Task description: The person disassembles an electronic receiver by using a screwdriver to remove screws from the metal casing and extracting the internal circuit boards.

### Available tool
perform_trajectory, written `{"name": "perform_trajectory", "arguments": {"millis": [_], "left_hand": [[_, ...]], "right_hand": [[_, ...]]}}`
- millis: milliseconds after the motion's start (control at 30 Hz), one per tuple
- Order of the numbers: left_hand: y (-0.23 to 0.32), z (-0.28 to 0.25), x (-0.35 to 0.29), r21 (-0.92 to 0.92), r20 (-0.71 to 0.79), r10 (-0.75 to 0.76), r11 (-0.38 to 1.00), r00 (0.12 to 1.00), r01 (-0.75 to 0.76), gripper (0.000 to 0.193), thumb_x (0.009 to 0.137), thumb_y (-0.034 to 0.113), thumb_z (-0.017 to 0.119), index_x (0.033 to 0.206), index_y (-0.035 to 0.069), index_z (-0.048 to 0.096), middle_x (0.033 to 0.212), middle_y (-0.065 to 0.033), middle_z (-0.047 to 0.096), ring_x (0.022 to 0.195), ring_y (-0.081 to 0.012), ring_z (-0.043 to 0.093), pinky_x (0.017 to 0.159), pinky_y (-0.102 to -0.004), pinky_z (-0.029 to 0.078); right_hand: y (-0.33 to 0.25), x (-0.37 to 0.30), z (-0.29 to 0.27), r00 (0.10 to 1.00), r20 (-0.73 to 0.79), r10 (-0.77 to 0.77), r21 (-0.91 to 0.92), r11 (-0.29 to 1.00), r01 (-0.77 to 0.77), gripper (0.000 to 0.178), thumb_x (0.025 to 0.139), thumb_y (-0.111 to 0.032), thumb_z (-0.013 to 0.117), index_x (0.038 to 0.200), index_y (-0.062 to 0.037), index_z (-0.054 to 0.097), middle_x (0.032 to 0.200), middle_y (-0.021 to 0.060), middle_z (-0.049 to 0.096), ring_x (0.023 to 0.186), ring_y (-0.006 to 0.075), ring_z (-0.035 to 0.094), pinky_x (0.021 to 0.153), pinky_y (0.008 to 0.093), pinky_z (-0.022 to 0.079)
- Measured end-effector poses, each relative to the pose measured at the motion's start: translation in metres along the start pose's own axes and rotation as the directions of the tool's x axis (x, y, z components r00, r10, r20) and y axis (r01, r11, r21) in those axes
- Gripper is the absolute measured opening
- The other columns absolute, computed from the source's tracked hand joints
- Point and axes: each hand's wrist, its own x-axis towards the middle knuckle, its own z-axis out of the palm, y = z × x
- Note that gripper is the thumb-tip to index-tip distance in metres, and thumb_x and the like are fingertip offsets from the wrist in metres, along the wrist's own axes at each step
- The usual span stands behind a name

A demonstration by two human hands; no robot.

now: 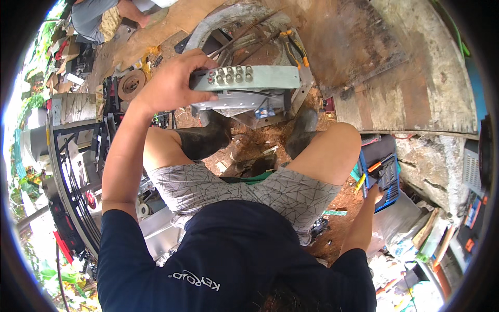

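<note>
My left hand (179, 83) is closed on the left end of a grey electronics box (275, 77). Rows of round metal connectors (234, 75) line the box's upper panel, and a dark cable runs along beneath it. The box is over a round metal frame (200, 32), between my knees. Over on the right, my right hand (375, 195) reaches into a blue tool case (391, 200) holding rows of small bits or sockets. Its fingers are mostly hidden, so a grip on anything cannot be made out. An orange-handled tool (374, 166) lies in the case.
Pliers with yellow-and-black handles (296, 49) rest on the frame's right side. A worn wooden board (405, 99) spans the upper right. Frames, cables and scrap crowd the left, near a brown disc (132, 85). Another person (99, 21) sits at the upper left.
</note>
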Motion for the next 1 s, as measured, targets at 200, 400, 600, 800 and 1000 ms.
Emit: {"name": "perform_trajectory", "arguments": {"millis": [200, 400, 600, 800, 1000], "left_hand": [[0.021, 0.020, -0.015, 0.093, -0.199, 0.081, 0.994, 0.977, -0.064, 0.052, 0.065, 0.025, 0.086, 0.109, 0.008, 0.065, 0.102, -0.0093, 0.062, 0.095, -0.0319, 0.064, 0.080, -0.0416, 0.053], [0.009, 0.039, -0.054, 0.039, -0.309, 0.008, 0.999, 0.951, 0.004, 0.050, 0.065, 0.025, 0.086, 0.109, 0.010, 0.065, 0.103, -0.0081, 0.062, 0.097, -0.0316, 0.064, 0.083, -0.0414, 0.052], [-0.001, 0.049, -0.055, -0.026, -0.306, -0.001, 1.000, 0.952, -0.008, 0.049, 0.068, 0.030, 0.084, 0.109, 0.010, 0.065, 0.105, -0.0088, 0.063, 0.100, -0.0310, 0.064, 0.084, -0.0416, 0.053], [-0.004, 0.049, -0.058, 0.026, -0.206, -0.037, 0.999, 0.978, 0.044, 0.047, 0.072, 0.040, 0.079, 0.109, 0.013, 0.069, 0.097, -0.0106, 0.071, 0.094, -0.0315, 0.068, 0.080, -0.0435, 0.054], [-0.006, 0.049, -0.050, 0.003, -0.228, -0.046, 0.999, 0.973, 0.048, 0.026, 0.075, 0.036, 0.073, 0.090, 0.015, 0.070, 0.079, -0.0113, 0.071, 0.080, -0.0337, 0.070, 0.073, -0.0455, 0.056]], "right_hand": [[0.032, 0.029, -0.049, 0.990, 0.137, 0.023, 0.289, 0.955, -0.062, 0.038, 0.082, -0.015, 0.061, 0.116, 0.0018, 0.065, 0.089, 0.0082, 0.065, 0.069, 0.0179, 0.061, 0.050, 0.0326, 0.050], [-0.126, -0.120, -0.111, 0.919, 0.272, -0.286, 0.543, 0.834, 0.099, 0.039, 0.088, -0.015, 0.048, 0.122, -0.0028, 0.061, 0.084, 0.0007, 0.060, 0.064, 0.0085, 0.051, 0.053, 0.0221, 0.042], [-0.310, -0.303, -0.171, 0.486, 0.591, -0.644, 0.590, 0.756, 0.284, 0.036, 0.091, -0.011, 0.049, 0.121, 0.0030, 0.060, 0.086, 0.0022, 0.058, 0.070, 0.0062, 0.050, 0.057, 0.0174, 0.039], [-0.434, -0.461, -0.149, -0.321, 0.696, -0.642, 0.471, 0.071, 0.879, 0.028, 0.087, 0.005, 0.052, 0.110, 0.0021, 0.068, 0.093, 0.0120, 0.069, 0.084, 0.0228, 0.064, 0.075, 0.0364, 0.050], [-0.477, -0.550, -0.112, -0.553, 0.684, -0.476, 0.391, -0.400, 0.829, 0.019, 0.085, 0.003, 0.062, 0.102, -0.0009, 0.070, 0.083, 0.0130, 0.062, 0.072, 0.0264, 0.060, 0.065, 0.0351, 0.047]]}}
